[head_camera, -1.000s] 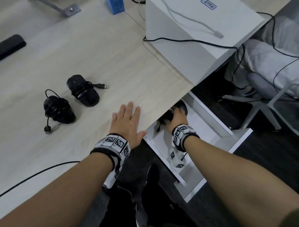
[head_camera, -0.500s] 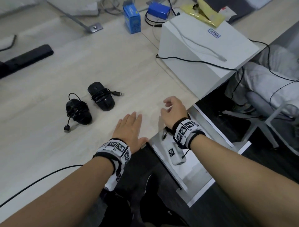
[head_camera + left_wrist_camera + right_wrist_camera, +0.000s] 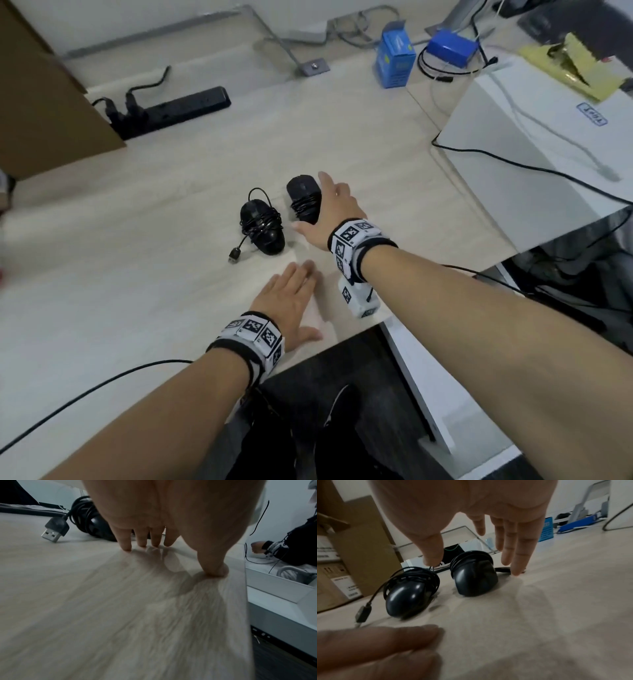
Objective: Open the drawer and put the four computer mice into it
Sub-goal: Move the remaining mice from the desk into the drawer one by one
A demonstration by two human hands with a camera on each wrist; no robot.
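Two black computer mice with cables wound round them lie side by side on the light wood desk: the left mouse (image 3: 262,224) (image 3: 407,593) and the right mouse (image 3: 301,200) (image 3: 476,578). My right hand (image 3: 327,207) hovers over the right mouse, with spread fingers (image 3: 519,555) coming down on its right side and the thumb on its left; it grips nothing. My left hand (image 3: 291,299) (image 3: 171,513) lies flat on the desk near the front edge. The white drawer (image 3: 414,383) (image 3: 274,588) stands open below the desk's right corner, its inside hidden by my right forearm.
A large white box (image 3: 534,144) with cables across it stands at the right. A black power strip (image 3: 178,109), a cardboard box (image 3: 44,102) and blue boxes (image 3: 394,61) line the back. The left mouse's USB plug (image 3: 234,255) and a black cable (image 3: 102,380) lie on the desk.
My right hand has come up out of the drawer and crossed left over the desk to the right mouse. The left hand stays flat in place. The view has tilted upward.
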